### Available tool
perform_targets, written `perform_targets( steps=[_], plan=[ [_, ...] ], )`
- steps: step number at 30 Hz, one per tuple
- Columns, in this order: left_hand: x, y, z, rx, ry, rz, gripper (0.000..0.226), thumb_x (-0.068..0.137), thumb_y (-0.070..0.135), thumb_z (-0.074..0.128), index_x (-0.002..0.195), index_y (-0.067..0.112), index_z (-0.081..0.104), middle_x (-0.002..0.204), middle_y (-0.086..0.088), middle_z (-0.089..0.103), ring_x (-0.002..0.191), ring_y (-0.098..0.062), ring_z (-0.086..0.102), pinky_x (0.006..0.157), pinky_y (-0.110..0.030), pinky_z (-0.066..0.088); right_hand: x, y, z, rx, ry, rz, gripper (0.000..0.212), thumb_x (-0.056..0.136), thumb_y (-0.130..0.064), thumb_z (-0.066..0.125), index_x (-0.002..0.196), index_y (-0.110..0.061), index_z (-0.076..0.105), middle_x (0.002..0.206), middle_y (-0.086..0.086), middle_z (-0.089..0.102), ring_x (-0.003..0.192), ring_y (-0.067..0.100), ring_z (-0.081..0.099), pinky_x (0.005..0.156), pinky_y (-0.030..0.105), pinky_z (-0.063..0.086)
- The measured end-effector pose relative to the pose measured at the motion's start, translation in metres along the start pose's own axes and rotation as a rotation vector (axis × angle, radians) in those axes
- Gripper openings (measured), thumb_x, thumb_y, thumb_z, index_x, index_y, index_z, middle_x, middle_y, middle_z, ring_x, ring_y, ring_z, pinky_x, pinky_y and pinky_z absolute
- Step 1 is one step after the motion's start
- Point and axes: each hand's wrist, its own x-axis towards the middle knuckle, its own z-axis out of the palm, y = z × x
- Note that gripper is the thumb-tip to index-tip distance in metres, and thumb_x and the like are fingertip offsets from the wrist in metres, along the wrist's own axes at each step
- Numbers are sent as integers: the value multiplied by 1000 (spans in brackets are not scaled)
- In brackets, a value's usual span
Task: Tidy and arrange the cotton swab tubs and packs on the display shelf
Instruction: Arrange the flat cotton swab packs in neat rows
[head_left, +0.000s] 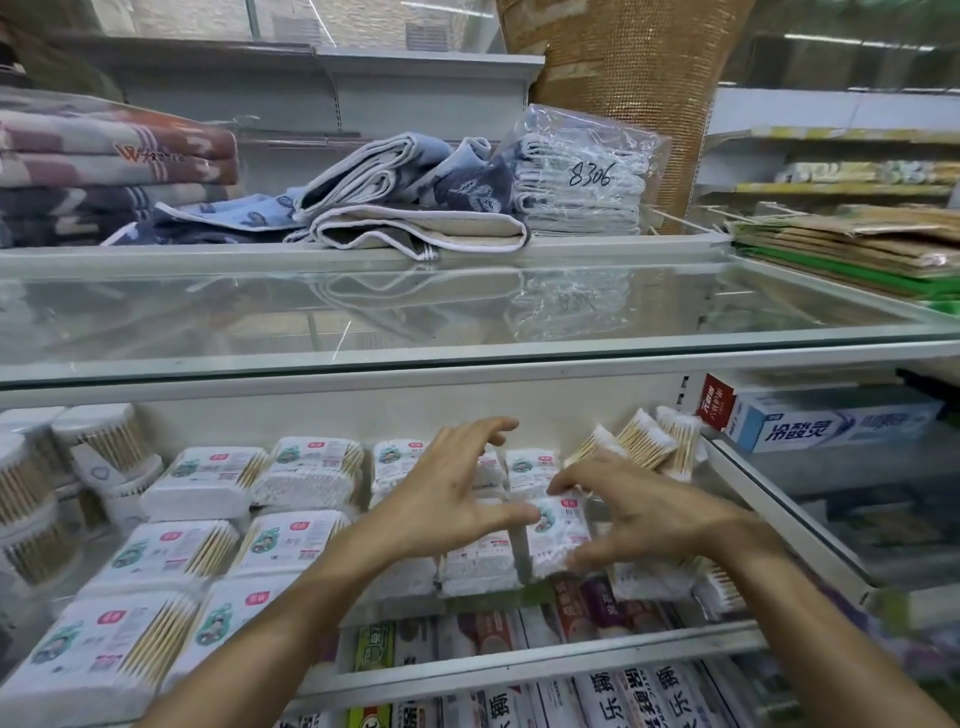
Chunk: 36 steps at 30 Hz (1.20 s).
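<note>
Shop shelf (571, 657), swab pack (558, 535) pinched in right hand (639, 512)

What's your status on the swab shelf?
Left grip open, spread wide. Right grip pinching swab pack. Loose swab bundles leaning just beyond it; nothing blocking.

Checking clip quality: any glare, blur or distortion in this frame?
Head view: the glass shelf mirrors the towels; the wide-angle lens bows shelf edges; the lower right corner is blurred; left hand, right hand and the swab pack it grips are fairly sharp.
</note>
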Motion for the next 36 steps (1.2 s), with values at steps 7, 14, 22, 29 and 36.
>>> perform_targets(
  steps=[7,14,22,29,36],
  plan=[
    [1,-1,-9,-11,36,-8,82,78,63,68,147,33,33,138,14,44,124,0,41,103,-26,40,8,-11,16,34,-16,27,61,83,-42,75,134,-34,43,131,-10,49,112,9,51,85,26,41],
    [-1,-4,-8,-16,59,-6,71,83,58,67,143,35,38,135,15,47,120,0,45,101,-26,43,7,-5,9,63,117,12,52,83,-61,65,126,-36,52,130,-18,51,111,-1,48,97,27,43],
    [-5,-6,-12,-45,95,-35,58,87,53,65,139,38,42,131,17,49,115,3,49,90,-14,41,33,33,-5,-452,451,316,42,94,-40,61,135,-32,54,134,0,55,120,23,42,101,38,37],
    [-8,-5,-16,-38,112,-26,56,88,50,65,138,33,46,130,18,51,112,7,50,89,-12,41,31,32,-10,-441,413,280,44,90,-52,61,132,-41,58,132,-4,61,119,20,45,100,38,34],
    [-6,-1,-18,-183,155,-57,50,88,42,70,133,37,49,126,17,54,109,0,57,91,-21,51,1,9,-39,421,596,165,26,95,-47,57,115,-35,69,90,-12,71,82,21,68,71,39,54]
  ],
)
